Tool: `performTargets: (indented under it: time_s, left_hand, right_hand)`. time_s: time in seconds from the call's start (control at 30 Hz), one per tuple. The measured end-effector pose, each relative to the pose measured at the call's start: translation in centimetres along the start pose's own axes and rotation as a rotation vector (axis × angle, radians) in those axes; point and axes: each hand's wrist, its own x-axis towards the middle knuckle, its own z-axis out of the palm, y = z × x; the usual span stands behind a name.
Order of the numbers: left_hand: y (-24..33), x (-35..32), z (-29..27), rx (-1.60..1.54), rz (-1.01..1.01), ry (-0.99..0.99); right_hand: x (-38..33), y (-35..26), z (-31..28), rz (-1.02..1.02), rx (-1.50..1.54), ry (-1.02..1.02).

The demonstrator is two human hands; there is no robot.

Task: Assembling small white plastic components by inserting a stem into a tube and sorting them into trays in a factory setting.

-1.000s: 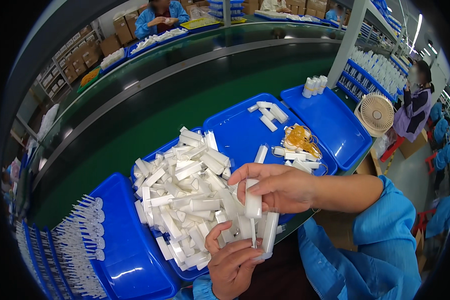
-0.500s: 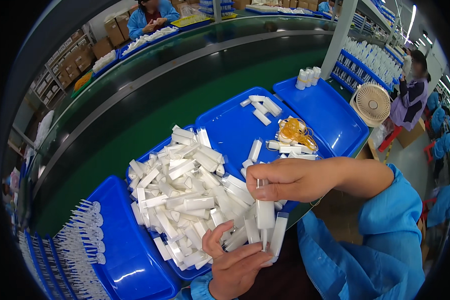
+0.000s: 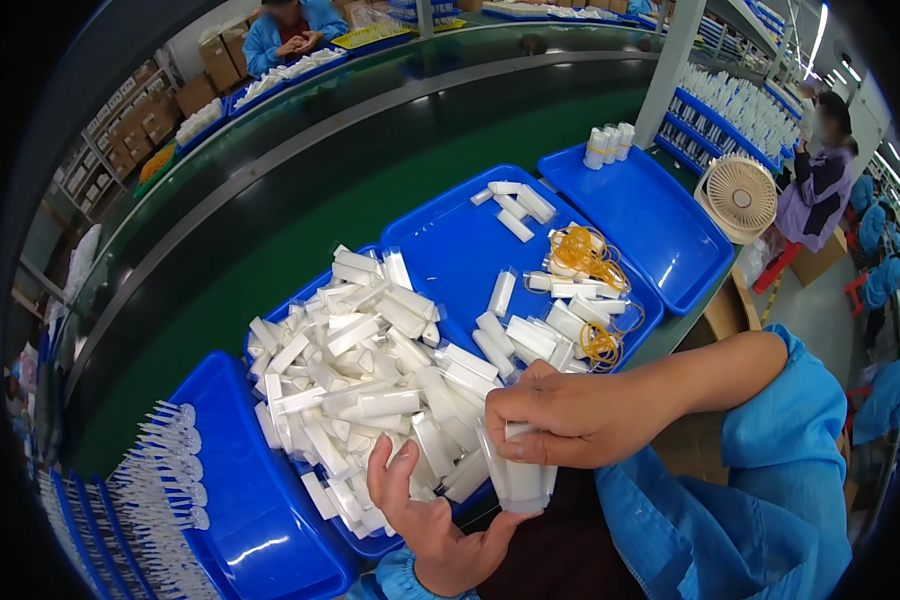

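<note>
My right hand (image 3: pixel 560 418) is closed around the upper part of several slim white packs in clear sleeves (image 3: pixel 522 484), held upright together above my lap. Below and to the left, my left hand (image 3: pixel 438 535) is open, fingers spread, its thumb touching the bottom of those packs. Beside both hands, a large heap of similar white packs (image 3: pixel 355 365), some with triangular ends, fills a blue tray (image 3: pixel 300 300). More packs and tangled yellow rubber bands (image 3: pixel 588 255) lie in the blue tray behind it (image 3: pixel 445 245).
At the left, another blue tray (image 3: pixel 260 500) stands by racks of thin clear-and-white pieces (image 3: pixel 150 480). Banded white bundles (image 3: pixel 610 145) stand on a blue tray (image 3: pixel 650 225) at far right, near a beige fan (image 3: pixel 738 198). A green conveyor belt (image 3: pixel 300 240) runs behind; a person (image 3: pixel 288 35) sits across it.
My right hand has moved down, bringing its pack in among those my left hand was holding. The left hand has let its fingers spread away. Rubber bands and packs behind the wrist have come into view.
</note>
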Motion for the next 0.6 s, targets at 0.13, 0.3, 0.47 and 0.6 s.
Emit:
performTargets:
  time_s: [0.13,0.3,0.47,0.6]
  left_hand:
    - [0.8,-0.6,-0.8,0.01,-0.195,-0.138]
    - [3.8,1.1,-0.2,-1.094,-0.786,0.023]
    - [2.1,-0.5,-0.2,-1.582,-0.997,-0.422]
    - [1.1,-1.4,-0.2,-1.602,-1.005,-0.643]
  right_hand:
    - [0.0,0.1,0.2,-0.06,-0.044,0.051]
    - [-0.6,-1.4,1.5,-0.369,-0.08,0.159]
    - [-1.2,-2.1,4.2,-0.557,-0.253,0.127]
    - [-1.3,-1.7,4.5,-0.651,-0.411,0.357]
